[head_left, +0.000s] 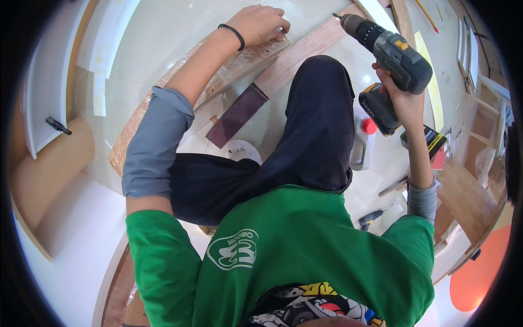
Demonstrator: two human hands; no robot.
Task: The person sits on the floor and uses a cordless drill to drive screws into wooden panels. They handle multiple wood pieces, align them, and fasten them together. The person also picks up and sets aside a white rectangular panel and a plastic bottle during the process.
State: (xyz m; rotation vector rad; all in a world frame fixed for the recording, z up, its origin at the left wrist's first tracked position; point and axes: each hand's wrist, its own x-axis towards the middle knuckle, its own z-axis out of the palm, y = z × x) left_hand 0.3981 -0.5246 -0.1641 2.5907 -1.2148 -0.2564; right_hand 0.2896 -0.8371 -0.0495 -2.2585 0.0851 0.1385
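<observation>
My right hand [402,97] is wrapped round the handle of a grey and black cordless drill [400,57] with a yellow switch. The drill is raised, its bit pointing to the upper left, and a thick battery [377,109] sits at its base. At the far end of a wood-chip beam [229,68], my left hand [259,24] is bent with its fingers curled together. Whatever lies between those fingertips is too small to make out. Beside the beam, a long pale reddish plank [305,52] with a dark purple end piece [237,115] runs diagonally across the floor.
Right of my knee stands a grey jug [362,144] with a red cap. A black and yellow box [430,140] is by my right forearm, and a second power tool [370,219] lies lower down. Curved wooden panels [54,169] stand at the left; boards crowd the right side.
</observation>
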